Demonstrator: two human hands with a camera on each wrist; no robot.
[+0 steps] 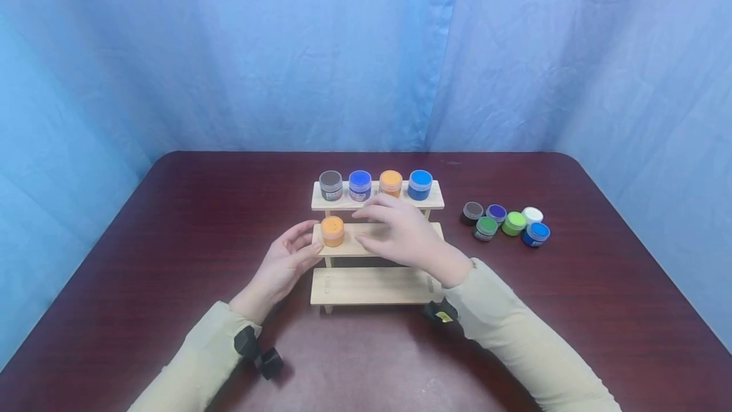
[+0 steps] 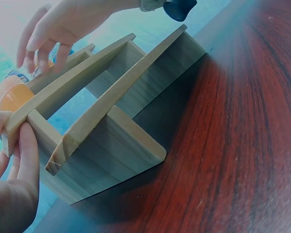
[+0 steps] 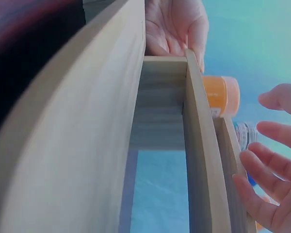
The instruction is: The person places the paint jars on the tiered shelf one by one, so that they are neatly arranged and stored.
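A three-tier wooden display rack (image 1: 374, 286) stands at the middle of the table. On the left end of its middle shelf sits an orange paint jar (image 1: 332, 232), upright. My left hand (image 1: 290, 259) pinches that shelf's left end, thumb above and fingers beneath, right beside the jar. Over the middle shelf hovers my right hand (image 1: 400, 234), fingers spread and slightly bent, holding nothing. A gap separates it from the orange jar, as the right wrist view shows. The top shelf carries a dark grey jar (image 1: 331, 185), a violet-blue jar (image 1: 360, 185), another orange jar (image 1: 391, 182) and a blue jar (image 1: 420, 185).
Right of the rack several more jars stand grouped on the dark red table (image 1: 572, 310), among them a green jar (image 1: 485, 228), a white jar (image 1: 532, 215) and a light green jar (image 1: 514, 223). Blue curtains (image 1: 320, 49) hang behind the table and along its sides.
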